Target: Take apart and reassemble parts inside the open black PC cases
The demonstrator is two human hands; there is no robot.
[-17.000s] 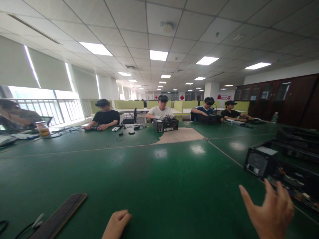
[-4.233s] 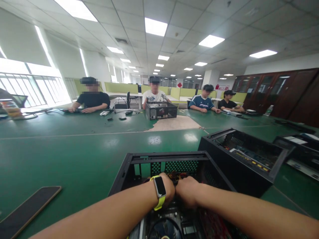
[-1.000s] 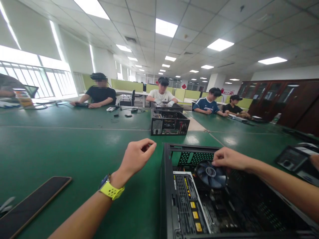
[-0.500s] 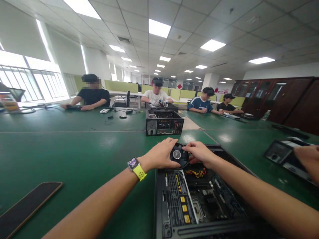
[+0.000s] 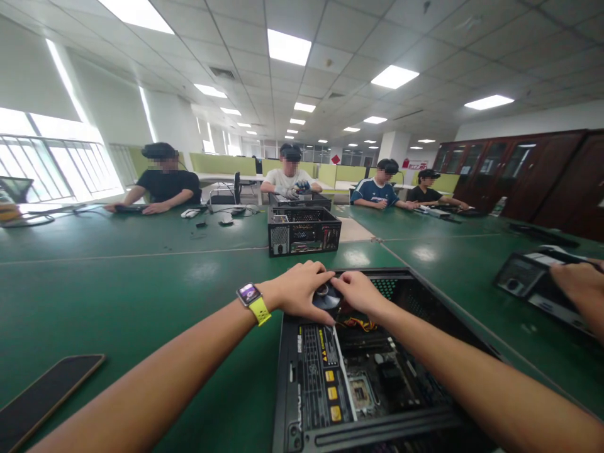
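Fan [image 5: 330, 301] shifted leftward, left hand [image 5: 301, 290] gripping it

On my feed the case [image 5: 284, 402] sits right of centre on the tabletop [image 5: 151, 296], power supply [image 5: 318, 371] along its left wall, motherboard [image 5: 394, 393] right of that, cables [image 5: 361, 324] behind the board; I have the fan [image 5: 329, 301] between left hand [image 5: 299, 289] and right hand [image 5: 358, 292] at the far left corner. Beyond it stands a second case [image 5: 304, 238], a third case [image 5: 321, 202] close behind, before a seated person [image 5: 289, 176]. I note a slab [image 5: 51, 393] at near left and, well apart at right, another unit [image 5: 528, 277] with a co-worker's hand [image 5: 578, 283] at it.
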